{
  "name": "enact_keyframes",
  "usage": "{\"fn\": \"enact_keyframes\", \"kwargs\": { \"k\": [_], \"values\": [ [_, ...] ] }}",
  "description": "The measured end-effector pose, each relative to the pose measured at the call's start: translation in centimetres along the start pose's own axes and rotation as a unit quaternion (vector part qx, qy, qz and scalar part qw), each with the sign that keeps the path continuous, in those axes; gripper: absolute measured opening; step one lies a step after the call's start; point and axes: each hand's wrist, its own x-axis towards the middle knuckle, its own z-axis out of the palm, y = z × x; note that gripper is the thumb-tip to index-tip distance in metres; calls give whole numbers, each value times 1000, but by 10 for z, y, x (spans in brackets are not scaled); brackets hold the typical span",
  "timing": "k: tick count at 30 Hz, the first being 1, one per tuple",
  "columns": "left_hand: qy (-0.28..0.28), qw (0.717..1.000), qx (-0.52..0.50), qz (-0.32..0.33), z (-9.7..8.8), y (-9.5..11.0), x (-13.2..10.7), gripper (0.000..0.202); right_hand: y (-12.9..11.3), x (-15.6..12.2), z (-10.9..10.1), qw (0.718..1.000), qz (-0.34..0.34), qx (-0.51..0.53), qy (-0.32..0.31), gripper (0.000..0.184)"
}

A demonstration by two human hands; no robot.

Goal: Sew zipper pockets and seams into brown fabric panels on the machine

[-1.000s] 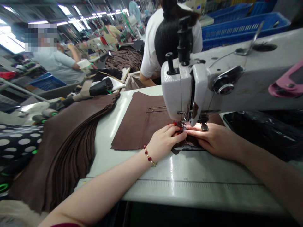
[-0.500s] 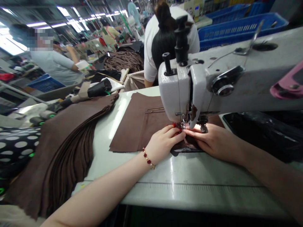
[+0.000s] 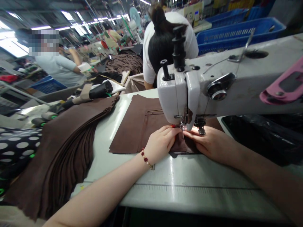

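While the flat brown cloth piece (image 3: 139,126) stretches toward the bench's (image 3: 189,176) left edge from the white sewing machine (image 3: 177,94), the left hand (image 3: 161,142) pinches it and the right hand (image 3: 210,144) presses it flat, close together.

You are seeing only faint numerals along the printed ruler strip (image 3: 189,186) on the white desk (image 3: 180,170); they are blurring beyond reading.
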Motion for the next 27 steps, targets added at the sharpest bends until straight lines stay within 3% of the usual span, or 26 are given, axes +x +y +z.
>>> {"fn": "enact_keyframes", "kwargs": {
  "k": [8,16,27],
  "values": [
    [-34,989,-132,-59,-2,-6,4,39,-6,1,5,997,-24,-75,0,44],
    [-52,988,-126,-69,-5,-5,7,38,-3,-3,4,998,-23,-53,-9,48],
    [-90,995,-45,-25,-10,-2,4,32,0,-7,-6,998,-29,-8,-49,40]
  ]
}}
